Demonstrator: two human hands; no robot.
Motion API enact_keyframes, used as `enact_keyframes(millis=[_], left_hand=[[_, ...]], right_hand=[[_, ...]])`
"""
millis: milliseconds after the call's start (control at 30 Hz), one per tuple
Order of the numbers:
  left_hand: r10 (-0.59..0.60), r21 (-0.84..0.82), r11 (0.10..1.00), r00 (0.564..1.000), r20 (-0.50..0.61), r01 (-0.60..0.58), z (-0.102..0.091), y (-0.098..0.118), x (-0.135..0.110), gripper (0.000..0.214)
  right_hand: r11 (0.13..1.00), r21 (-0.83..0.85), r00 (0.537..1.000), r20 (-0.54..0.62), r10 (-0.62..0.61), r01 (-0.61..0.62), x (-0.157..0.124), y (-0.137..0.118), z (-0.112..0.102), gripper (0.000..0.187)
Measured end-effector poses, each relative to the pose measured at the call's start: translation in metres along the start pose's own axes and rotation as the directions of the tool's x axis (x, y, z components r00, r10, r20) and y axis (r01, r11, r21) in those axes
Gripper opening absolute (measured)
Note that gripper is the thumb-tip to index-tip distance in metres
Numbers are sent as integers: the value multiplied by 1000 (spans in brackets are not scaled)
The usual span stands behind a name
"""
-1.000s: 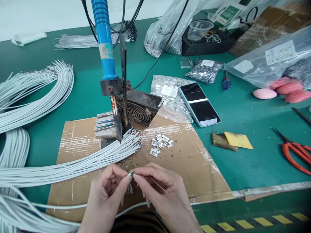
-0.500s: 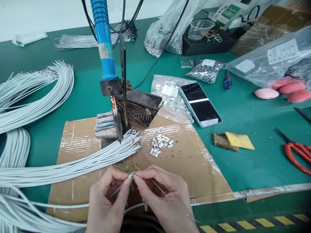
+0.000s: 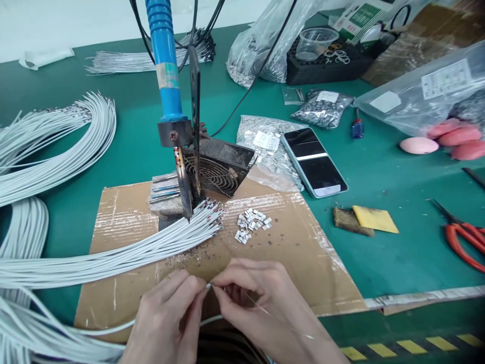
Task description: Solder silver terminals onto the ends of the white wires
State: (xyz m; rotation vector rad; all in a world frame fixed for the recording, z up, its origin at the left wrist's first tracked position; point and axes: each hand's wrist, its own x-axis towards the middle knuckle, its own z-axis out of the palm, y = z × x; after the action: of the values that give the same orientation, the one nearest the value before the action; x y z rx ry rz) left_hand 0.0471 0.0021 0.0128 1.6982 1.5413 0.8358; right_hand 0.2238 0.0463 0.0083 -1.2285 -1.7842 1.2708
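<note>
Low over the cardboard, my left hand [image 3: 170,311] pinches a white cable [image 3: 208,286] close to its end. The thumb and forefinger of my right hand [image 3: 253,296] close on the tip of that cable, so the very end is mostly hidden. A thin silvery wire [image 3: 261,307] runs through my right hand and trails past the wrist. Just beyond my hands, a bundle of white cables [image 3: 144,253] lies with its stripped ends under the soldering iron [image 3: 184,189]. Small metal connectors [image 3: 252,223] are heaped right of those ends.
The iron's blue handle [image 3: 162,55] hangs over a black fan [image 3: 215,172]. A phone [image 3: 314,162] lies by a bag of connectors [image 3: 261,134]. Rightward are a sponge [image 3: 375,219], red-handled scissors [image 3: 464,237] and a small screwdriver [image 3: 357,126]. Coiled cables [image 3: 94,146] fill the left.
Both hands have drawn slightly nearer to me, and my left hand has turned, its back now facing up more. The thin wire's free tip beyond the fingers no longer shows.
</note>
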Motion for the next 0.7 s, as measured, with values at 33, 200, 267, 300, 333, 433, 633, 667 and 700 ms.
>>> enact_keyframes(millis=[33,200,267,300,333,433,633,667,700], left_hand=[[-69,-58,996,997,24,70,-1,1,1,24],[-440,-458,750,877,194,478,-3,9,8,40],[-508,-605,576,821,262,550,-4,13,12,46],[-527,-657,496,798,292,568,-5,14,13,46],[-542,-691,434,780,312,578,-5,15,14,46],[-562,-742,347,761,325,574,-8,16,17,43],[-552,-760,234,727,409,606,-11,10,22,40],[-545,-760,223,725,422,610,-12,9,23,39],[-538,-760,212,722,435,615,-13,7,24,38]], right_hand=[[999,54,999,-41,8,-6,-1,1,3,23],[980,188,954,-299,-5,64,-7,5,24,19],[984,113,927,-363,-90,139,-9,5,31,15],[980,60,906,-397,-149,188,-10,5,34,15],[973,6,882,-423,-207,231,-10,5,35,16],[948,-105,837,-446,-316,301,-10,5,36,22],[913,-222,814,-414,-407,343,-8,8,34,28],[909,-229,812,-412,-414,347,-8,8,34,29],[908,-228,812,-409,-416,351,-9,8,34,29]])
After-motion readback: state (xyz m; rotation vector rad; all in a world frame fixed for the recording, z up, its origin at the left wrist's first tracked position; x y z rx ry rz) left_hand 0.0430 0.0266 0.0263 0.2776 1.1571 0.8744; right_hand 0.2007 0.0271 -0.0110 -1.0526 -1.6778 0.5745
